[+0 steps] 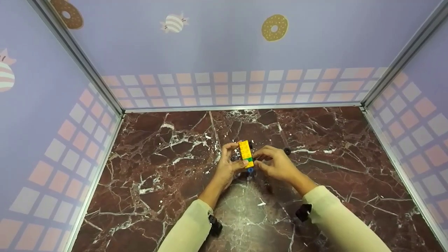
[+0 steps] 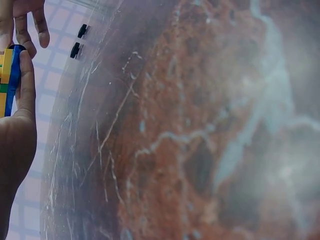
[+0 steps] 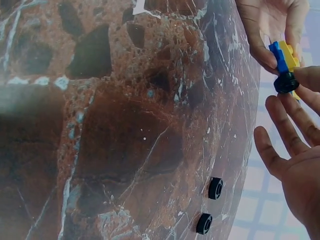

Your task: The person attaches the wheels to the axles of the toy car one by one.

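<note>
A toy car of building bricks (image 1: 245, 153), with a yellow top, a green brick and a blue base, is held up in the middle. My left hand (image 1: 228, 167) grips it by the left side, thumb near its close end. From the right, my right hand (image 1: 278, 164) pinches at the car's side, around a black wheel (image 3: 286, 83) in the right wrist view. Blue base (image 2: 15, 75) and yellow bricks show at the left wrist view's edge, beside my left finger. Another black wheel (image 1: 250, 144) shows at the car's far right corner.
Two loose black wheels, a nearer one (image 3: 215, 188) and another (image 3: 204, 223), lie on the dark red marbled table (image 1: 168, 196). In the head view only one loose wheel (image 1: 287, 151) shows, just beyond my right hand. Purple patterned walls (image 1: 224, 52) stand around the table.
</note>
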### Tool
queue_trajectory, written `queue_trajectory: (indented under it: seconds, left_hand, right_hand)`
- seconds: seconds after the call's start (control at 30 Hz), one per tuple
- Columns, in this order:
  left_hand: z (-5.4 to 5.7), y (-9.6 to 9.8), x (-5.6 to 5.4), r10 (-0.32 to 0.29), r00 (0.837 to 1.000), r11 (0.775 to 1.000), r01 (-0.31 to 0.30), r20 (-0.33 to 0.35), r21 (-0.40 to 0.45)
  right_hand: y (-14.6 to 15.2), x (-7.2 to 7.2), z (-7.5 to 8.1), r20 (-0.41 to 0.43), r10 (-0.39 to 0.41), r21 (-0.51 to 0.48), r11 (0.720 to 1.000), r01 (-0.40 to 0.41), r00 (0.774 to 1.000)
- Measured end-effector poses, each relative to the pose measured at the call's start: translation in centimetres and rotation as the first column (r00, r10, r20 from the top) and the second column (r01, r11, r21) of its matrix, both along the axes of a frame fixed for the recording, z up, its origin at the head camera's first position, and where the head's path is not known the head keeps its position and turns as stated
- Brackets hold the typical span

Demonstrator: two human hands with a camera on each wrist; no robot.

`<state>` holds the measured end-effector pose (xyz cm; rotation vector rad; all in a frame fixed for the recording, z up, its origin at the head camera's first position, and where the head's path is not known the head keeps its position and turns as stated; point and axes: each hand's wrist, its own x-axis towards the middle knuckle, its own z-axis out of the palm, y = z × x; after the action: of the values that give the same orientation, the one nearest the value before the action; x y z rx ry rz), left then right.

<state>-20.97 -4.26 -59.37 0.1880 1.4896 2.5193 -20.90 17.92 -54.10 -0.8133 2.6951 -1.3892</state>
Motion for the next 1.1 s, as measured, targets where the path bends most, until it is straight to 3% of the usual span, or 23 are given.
queue_trajectory:
  seconds: [0.33, 0.5, 0.73, 1.1]
  left_hand:
    - [0.5, 0.5, 0.2, 0.002, 1.000, 1.000, -0.002, -0.011, -0.018]
    - [0.6, 0.8, 0.2, -0.019, 1.000, 0.999, 0.018, -0.015, -0.039]
    - [0.7, 0.8, 0.4, -0.075, 0.996, 0.996, 0.073, -0.039, -0.057]
    - [0.7, 0.8, 0.6, -0.105, 0.993, 0.990, 0.100, -0.047, -0.096]
  right_hand:
    - [-0.5, -1.6, 0.0, 0.068, -0.158, -0.052, 0.985, 0.162, 0.985]
    - [-1.1, -2.4, 0.2, 0.091, -0.212, -0.019, 0.977, 0.214, 0.973]
    - [-1.8, -3.1, 0.3, 0.125, -0.227, 0.000, 0.973, 0.229, 0.966]
    - [-2.4, -3.1, 0.2, 0.192, -0.225, -0.012, 0.973, 0.232, 0.955]
